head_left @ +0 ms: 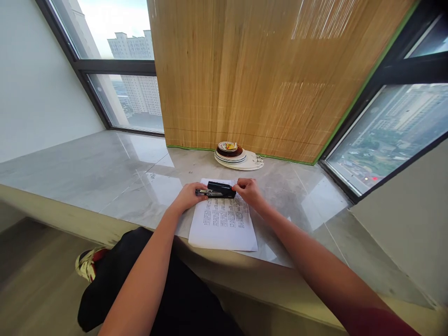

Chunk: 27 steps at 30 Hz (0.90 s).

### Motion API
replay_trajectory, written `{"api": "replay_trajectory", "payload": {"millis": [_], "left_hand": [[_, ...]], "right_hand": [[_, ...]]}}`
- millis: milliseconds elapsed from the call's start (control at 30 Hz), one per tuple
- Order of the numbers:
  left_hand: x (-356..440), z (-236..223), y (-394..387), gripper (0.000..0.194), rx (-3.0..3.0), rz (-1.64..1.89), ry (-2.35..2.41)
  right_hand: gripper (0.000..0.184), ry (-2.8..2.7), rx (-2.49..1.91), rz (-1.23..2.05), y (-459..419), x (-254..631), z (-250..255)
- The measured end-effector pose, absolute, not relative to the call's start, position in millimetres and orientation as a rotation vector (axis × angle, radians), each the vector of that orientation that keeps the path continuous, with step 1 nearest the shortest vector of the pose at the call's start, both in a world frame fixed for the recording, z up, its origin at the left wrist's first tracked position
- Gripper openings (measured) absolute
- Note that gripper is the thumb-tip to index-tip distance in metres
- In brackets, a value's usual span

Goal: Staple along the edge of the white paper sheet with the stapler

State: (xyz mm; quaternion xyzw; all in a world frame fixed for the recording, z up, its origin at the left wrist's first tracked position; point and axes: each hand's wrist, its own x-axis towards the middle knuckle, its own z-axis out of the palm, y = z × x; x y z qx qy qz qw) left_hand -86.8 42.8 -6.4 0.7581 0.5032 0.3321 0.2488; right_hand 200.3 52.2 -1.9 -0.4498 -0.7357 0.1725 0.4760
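A black stapler (217, 190) lies across the top of a printed sheet of paper (224, 224) on the marble window ledge (115, 172). My left hand (189, 195) grips the stapler's left end, fingers curled round it. At the stapler's right end, my right hand (247, 190) has its fingers pinched together against it. The paper's near edge reaches the ledge's front rim.
A stack of plates (238, 157) with a small dish on top stands behind the paper, at the foot of a bamboo blind (266, 74). Windows flank the blind on both sides. My knee and a shoe (89, 263) show below the ledge.
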Motion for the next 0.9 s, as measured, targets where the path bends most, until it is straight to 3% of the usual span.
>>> {"api": "replay_trajectory", "payload": {"millis": [100,200,267,367,533,633,767,900], "left_hand": [[-85.9,-5.3,41.6,0.029,1.987,0.954,1.333],[-85.4,-4.0,40.7,0.031,1.868,1.021,1.291],[-86.8,-1.8,41.0,0.043,1.755,1.091,1.263],[-92.5,3.7,43.2,0.059,1.517,1.243,1.21],[-99.6,11.0,44.8,0.028,1.063,1.246,1.086],[-93.8,11.4,42.7,0.028,0.885,1.097,0.993],[-83.8,12.2,40.9,0.029,0.739,1.034,0.916],[-82.4,13.9,41.3,0.028,0.657,1.058,0.899]], "right_hand": [[0.036,-1.806,-1.075,0.383,52.4,196.7,-2.8],[0.021,-1.901,-1.013,0.364,51.8,189.1,-5.1],[0.027,-1.985,-0.972,0.355,50.7,183.6,-8.2],[0.019,-2.047,-0.923,0.288,46.3,179.4,-11.6],[0.015,-2.083,-0.783,0.086,32.2,180.4,-5.9],[0.022,-2.198,-0.635,-0.12,25.7,179.5,0.3],[0.025,-2.316,-0.389,-0.64,21.5,180.2,6.7],[0.028,-2.359,-0.383,-0.745,19.6,184.7,10.9]]}}
